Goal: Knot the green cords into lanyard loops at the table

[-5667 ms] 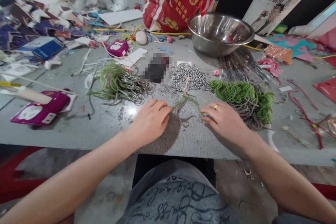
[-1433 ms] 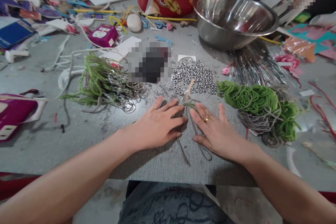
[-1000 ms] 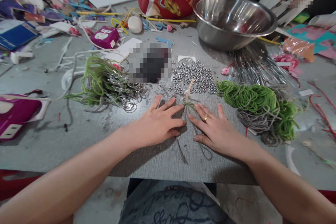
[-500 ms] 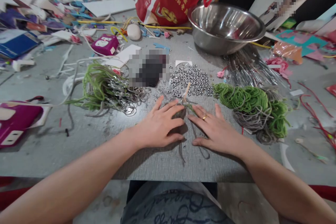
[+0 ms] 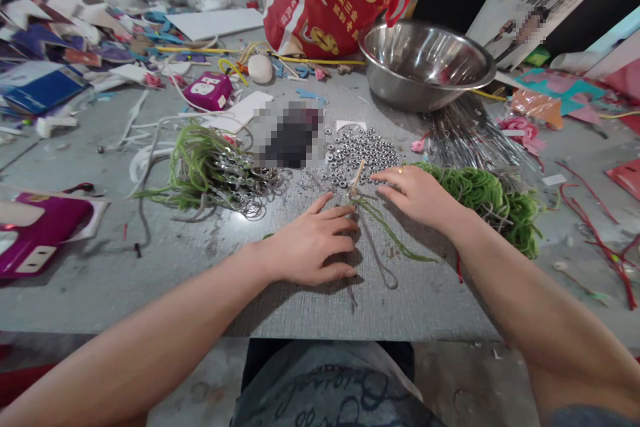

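My left hand (image 5: 317,240) lies palm down on the table with fingers spread. Its fingertips reach beside a green cord (image 5: 393,233) and a grey cord (image 5: 377,257), which meet near a small pale stick (image 5: 358,175). The grey cord ends in a loop. My right hand (image 5: 417,193) is at the near right edge of a pile of silver ring-like beads (image 5: 365,150). Its index finger stretches to the beads, with the thumb apart below it. A ring shows on one finger.
Bundled green and grey cords (image 5: 473,190) lie right of my right hand. Green cords with metal pieces (image 5: 215,167) lie left. Behind stand a steel bowl (image 5: 425,90) and a red bag (image 5: 320,7). A purple power strip (image 5: 45,227) is at far left.
My right hand has left the cords and moved up and right to the beads, leaving the green cord lying out to the right. My left hand stays nearly in place.
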`<state>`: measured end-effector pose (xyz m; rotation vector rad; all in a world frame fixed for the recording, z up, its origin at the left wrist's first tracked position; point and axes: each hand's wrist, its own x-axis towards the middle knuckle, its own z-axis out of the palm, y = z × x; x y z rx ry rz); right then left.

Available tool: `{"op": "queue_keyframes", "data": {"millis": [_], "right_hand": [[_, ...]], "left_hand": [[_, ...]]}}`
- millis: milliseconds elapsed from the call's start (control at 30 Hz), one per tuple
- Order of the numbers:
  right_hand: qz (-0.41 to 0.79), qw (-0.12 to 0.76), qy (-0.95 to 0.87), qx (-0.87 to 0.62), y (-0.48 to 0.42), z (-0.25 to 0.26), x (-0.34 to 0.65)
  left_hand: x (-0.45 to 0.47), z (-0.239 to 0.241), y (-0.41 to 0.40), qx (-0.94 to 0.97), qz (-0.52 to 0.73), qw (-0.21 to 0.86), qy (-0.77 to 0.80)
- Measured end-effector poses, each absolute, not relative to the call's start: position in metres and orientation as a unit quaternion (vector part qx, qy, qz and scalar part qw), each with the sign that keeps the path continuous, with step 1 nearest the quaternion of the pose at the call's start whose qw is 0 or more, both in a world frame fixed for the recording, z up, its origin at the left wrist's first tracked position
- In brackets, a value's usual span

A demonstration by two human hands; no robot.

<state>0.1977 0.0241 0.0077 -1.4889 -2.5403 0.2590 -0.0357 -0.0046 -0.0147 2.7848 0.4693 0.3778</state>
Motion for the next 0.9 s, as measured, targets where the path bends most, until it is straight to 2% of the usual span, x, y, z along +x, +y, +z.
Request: {"op": "queue_keyframes", "data": {"millis": [133, 433, 667, 767, 900], "right_hand": [[0.064, 0.108, -0.858, -0.499, 0.072, -0.008, 0.182], [0.089, 0.005, -0.846, -0.525, 0.106, -0.019, 0.149], [0.131, 0.024, -0.883, -0.449, 0.080, -0.021, 0.179], [0.154, 0.059, -0.887, -0.431, 0.089, -0.016, 0.185], [0.104, 0.089, -0.869, -0.475, 0.123, -0.016, 0.176]], "left_hand": [[-0.035, -0.016, -0.003, 0.965, 0.149, 0.133, 0.170], [-0.035, -0.017, -0.001, 0.967, 0.126, 0.131, 0.177], [-0.035, -0.019, -0.002, 0.967, 0.121, 0.136, 0.180], [-0.035, -0.019, -0.002, 0.967, 0.119, 0.137, 0.178], [-0.035, -0.018, -0.001, 0.967, 0.120, 0.139, 0.175]]}}
